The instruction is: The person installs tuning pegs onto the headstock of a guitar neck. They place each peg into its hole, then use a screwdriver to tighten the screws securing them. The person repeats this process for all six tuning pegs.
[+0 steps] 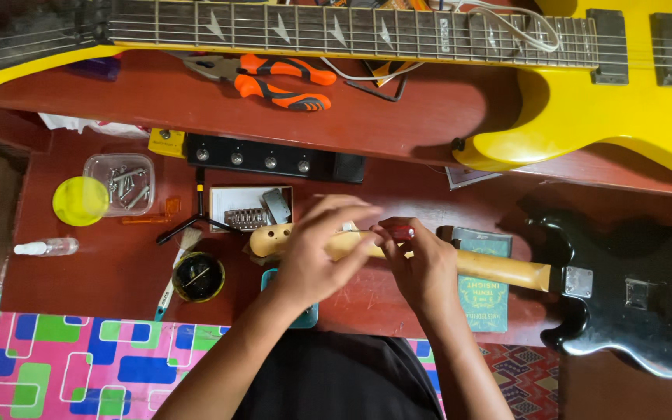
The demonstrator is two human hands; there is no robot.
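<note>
Over the guitar neck (499,268), right hand (421,272) fingers pinching a red tool (400,231), left hand (316,253) fingers loose above.

Yellow guitar (585,101) cut off top & right; hands (367,257) hide part of neck (499,268); red item (400,230) too small to ID.

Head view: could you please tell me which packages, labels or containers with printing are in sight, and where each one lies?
Green booklet: rectangular, pale print, under the black guitar's neck, right of the right hand.
Small box: open, white-lined, holding metal parts, above the left hand.
Clear tub: square, screws inside, far left.
Spray bottle: small, clear, lying down.
</note>
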